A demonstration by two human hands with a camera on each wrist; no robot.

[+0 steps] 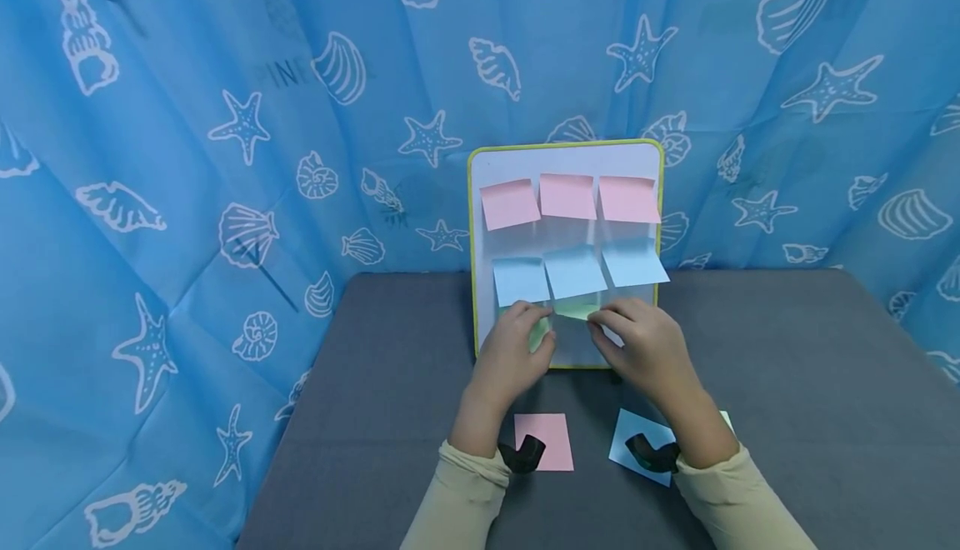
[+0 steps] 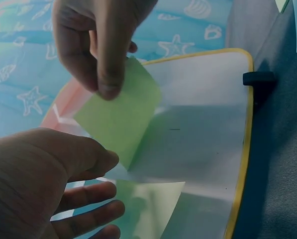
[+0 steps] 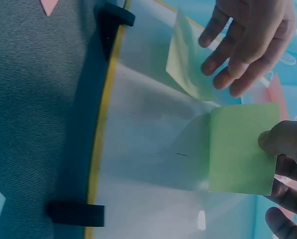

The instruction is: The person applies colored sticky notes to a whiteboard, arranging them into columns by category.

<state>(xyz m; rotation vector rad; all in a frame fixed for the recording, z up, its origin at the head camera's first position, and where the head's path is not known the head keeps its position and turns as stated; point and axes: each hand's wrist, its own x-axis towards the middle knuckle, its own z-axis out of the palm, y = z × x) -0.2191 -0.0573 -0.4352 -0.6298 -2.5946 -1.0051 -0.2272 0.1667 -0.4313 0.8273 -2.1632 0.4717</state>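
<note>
My right hand (image 1: 648, 346) pinches a green sticky note (image 3: 243, 149) by its edge between thumb and fingers, in front of a yellow-rimmed whiteboard (image 1: 573, 348). In the head view this note sits just under the middle blue sticky note (image 1: 576, 273). My left hand (image 1: 513, 350) is close by, fingers loosely spread, its thumb near a corner of the held note in the left wrist view. Another green sticky note (image 2: 150, 206) hangs on the board behind the left fingers. Along the board run a top row of pink sticky notes (image 1: 567, 197) and a blue row below.
On the grey table (image 1: 360, 417) before the board lie a pink square (image 1: 555, 433), a blue square (image 1: 633, 429) and a green one (image 1: 727, 419) partly hidden by the right wrist. Black feet (image 3: 76, 214) support the board's lower edge. A blue shell-patterned curtain (image 1: 300, 158) hangs behind.
</note>
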